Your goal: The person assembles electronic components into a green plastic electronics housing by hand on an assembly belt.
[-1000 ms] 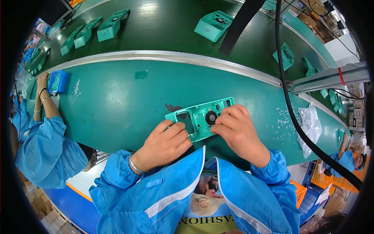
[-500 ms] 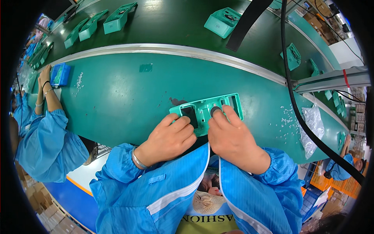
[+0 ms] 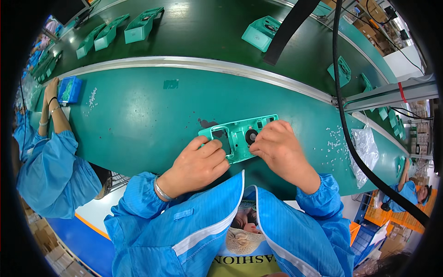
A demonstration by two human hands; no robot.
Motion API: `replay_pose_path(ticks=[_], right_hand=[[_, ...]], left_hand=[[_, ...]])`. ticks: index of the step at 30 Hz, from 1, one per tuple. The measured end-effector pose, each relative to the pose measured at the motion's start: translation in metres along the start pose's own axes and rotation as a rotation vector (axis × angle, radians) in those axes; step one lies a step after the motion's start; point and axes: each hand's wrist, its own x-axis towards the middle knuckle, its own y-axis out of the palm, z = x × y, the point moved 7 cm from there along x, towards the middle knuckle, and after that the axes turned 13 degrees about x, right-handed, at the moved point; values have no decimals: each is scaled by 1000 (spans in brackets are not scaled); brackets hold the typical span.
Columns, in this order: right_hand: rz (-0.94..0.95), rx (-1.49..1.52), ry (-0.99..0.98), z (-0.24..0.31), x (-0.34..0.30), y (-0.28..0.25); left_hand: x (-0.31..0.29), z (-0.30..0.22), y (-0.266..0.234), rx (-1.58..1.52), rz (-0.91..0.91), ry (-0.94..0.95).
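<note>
A mint-green plastic housing (image 3: 237,147) lies open side up on the bench in front of me, with rectangular cut-outs near its ends. My left hand (image 3: 199,161) is closed on its left end, thumb and fingers around the near-left wall. Inside, right of the middle, sits a round black part like a small speaker (image 3: 251,136). My right hand (image 3: 281,148) is over the housing's right end, thumb and fingers pinched at the right rim of this round part. That hand covers the right near corner of the housing, and its fingertips are partly hidden.
Beyond a metal rail (image 3: 194,62), more green housings (image 3: 139,28) stand on a dark green belt. Small white pieces (image 3: 336,147) lie scattered beside a clear plastic bag (image 3: 364,150). A black cable (image 3: 344,104) hangs at right. At left, a co-worker's hands are beside a blue bin (image 3: 70,89).
My right hand has shifted from on top of the round black part to its right rim, uncovering most of it. My left hand keeps its hold on the housing.
</note>
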Motion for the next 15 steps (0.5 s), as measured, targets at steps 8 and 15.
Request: replay_pose_path(ticks=[8, 15], right_hand=[[-119, 74, 43, 7, -7, -32], [-248, 552, -395, 113, -23, -83]], left_hand=[[-1, 25, -13, 9, -45, -57], [27, 145, -2, 240, -205, -306]])
